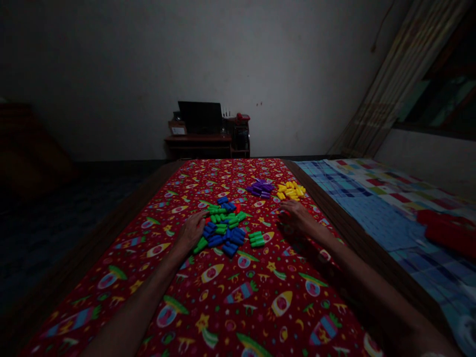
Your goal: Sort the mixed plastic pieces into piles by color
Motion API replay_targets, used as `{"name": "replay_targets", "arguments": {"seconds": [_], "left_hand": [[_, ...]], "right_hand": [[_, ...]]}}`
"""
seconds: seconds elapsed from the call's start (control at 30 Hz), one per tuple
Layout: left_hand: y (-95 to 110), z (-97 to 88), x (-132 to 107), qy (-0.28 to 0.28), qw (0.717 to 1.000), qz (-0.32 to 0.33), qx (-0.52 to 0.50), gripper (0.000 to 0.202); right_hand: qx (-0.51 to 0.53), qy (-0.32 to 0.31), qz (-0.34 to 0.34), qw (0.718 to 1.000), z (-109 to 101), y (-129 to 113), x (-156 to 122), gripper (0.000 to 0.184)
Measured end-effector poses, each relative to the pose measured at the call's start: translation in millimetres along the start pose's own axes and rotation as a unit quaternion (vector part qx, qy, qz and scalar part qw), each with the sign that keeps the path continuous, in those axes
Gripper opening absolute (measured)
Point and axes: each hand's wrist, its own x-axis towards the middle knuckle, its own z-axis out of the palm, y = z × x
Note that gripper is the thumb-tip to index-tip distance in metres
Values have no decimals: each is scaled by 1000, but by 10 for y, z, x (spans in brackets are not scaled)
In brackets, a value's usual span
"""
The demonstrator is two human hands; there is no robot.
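A pile of small green and blue plastic pegs (224,227) lies in the middle of a red cloth with rockets (238,297). My left hand (192,231) rests at the pile's left edge, fingers curled against the pegs. My right hand (296,214) lies palm down on the cloth to the right of the pile, over some red pegs (284,229) that barely show. A purple heap (260,188) and a yellow heap (291,191) sit farther back. A few green pegs (256,239) lie apart between my hands.
The cloth covers a low wooden-edged table (345,223). A checked mat (375,208) with a red object (448,230) lies to the right. A dark desk with a monitor (203,124) stands against the far wall. The room is dim.
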Motion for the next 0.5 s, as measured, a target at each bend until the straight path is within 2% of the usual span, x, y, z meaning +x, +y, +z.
{"name": "replay_targets", "arguments": {"seconds": [0.07, 0.23, 0.37, 0.5], "left_hand": [[-2, 5, 0, 5, 1000, -2, -1, 41], [7, 27, -15, 25, 1000, 4, -10, 40], [19, 32, -23, 27, 1000, 2, -7, 40], [29, 30, -24, 25, 1000, 5, -8, 41]], "right_hand": [[39, -6, -18, 999, 139, -217, 183, 20], [127, -70, -75, 987, 496, -712, 788, 34], [153, -103, -3, 983, 639, -819, 1180, 31], [156, -100, 41, 982, 665, -803, 1246, 29]]}}
